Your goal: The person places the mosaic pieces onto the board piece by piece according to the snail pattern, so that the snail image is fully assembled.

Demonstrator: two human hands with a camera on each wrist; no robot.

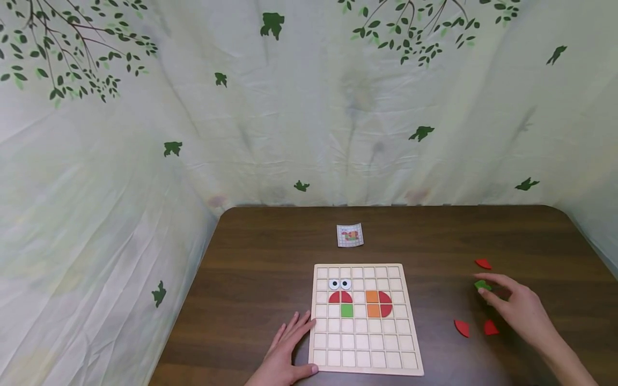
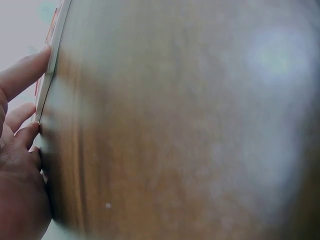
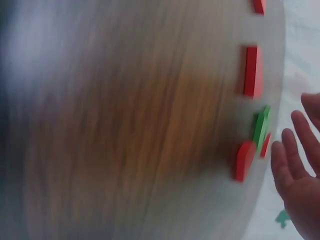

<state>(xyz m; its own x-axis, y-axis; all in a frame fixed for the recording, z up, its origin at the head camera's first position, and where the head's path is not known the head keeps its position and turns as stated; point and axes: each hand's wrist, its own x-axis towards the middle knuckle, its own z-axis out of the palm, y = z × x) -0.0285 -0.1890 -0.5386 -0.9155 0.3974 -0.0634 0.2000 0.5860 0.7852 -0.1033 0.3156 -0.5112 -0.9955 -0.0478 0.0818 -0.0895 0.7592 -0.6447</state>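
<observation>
Grid board (image 1: 365,364) — eyes, coloured tiles inside

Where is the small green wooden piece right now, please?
In the head view, the small green wooden piece lies right of the wooden grid board, at the right hand's fingers.

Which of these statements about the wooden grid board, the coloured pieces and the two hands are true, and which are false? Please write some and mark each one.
1. The left hand rests against the left edge of the wooden grid board. True.
2. The right hand reaches for a yellow piece. False: its fingertips are at the green piece.
3. Two eye pieces lie side by side on the board. True.
4. The small pattern card lies on top of the board. False: it lies on the table, beyond the board.
5. The board holds no orange pieces. False: two orange squares are stacked there.
</observation>
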